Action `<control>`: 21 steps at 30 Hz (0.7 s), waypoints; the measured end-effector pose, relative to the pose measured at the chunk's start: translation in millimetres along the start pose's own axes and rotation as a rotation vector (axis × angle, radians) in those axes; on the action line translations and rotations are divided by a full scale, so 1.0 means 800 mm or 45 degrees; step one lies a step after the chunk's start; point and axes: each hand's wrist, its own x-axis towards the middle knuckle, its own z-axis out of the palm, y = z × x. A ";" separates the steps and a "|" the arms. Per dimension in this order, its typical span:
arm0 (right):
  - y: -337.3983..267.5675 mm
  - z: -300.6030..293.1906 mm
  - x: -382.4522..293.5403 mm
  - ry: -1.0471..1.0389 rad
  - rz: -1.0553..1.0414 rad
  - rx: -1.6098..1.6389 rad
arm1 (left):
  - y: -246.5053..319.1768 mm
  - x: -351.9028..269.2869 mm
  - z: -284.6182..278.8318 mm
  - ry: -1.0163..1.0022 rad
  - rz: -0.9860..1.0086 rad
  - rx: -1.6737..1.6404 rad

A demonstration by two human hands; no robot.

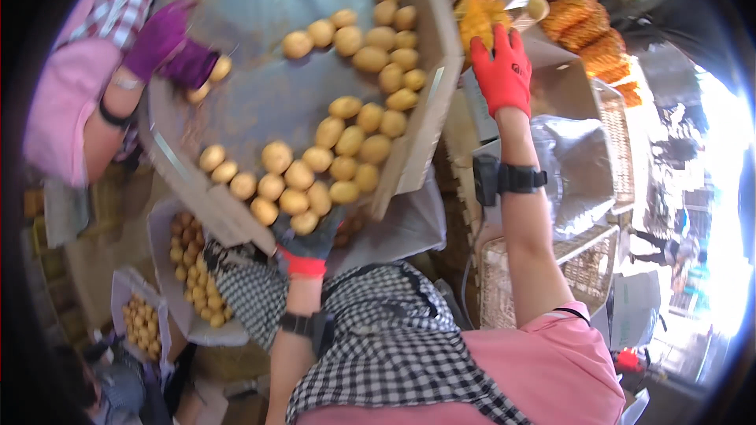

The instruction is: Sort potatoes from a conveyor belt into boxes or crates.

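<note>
Yellow-skinned potatoes lie in a curved band on a blue-grey sorting tray in front of me. My left hand, in a glove with a dark palm and red cuff, is at the tray's near opening; potatoes hide its fingers, so its grip is unclear. Out to the right, beyond the tray's raised side, my right hand wears a red glove. Its fingers are spread over or against an orange mesh bag. A single potato appears just past its fingertips; what supports it is unclear.
A co-worker's purple-gloved hands are over the tray's left side, beside two potatoes. Lined boxes of potatoes stand below left. At right are a plastic-lined carton, wicker-like baskets and stacked orange net sacks.
</note>
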 end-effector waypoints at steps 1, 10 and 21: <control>-0.023 0.010 -0.021 -0.056 -0.288 0.134 | -0.006 -0.001 0.009 -0.042 -0.023 0.000; -0.161 0.044 -0.240 -0.844 -0.483 0.329 | 0.003 -0.003 -0.055 0.140 -0.156 -0.487; -0.205 0.027 -0.304 -1.481 -0.379 0.431 | -0.005 -0.002 -0.122 0.102 0.296 1.767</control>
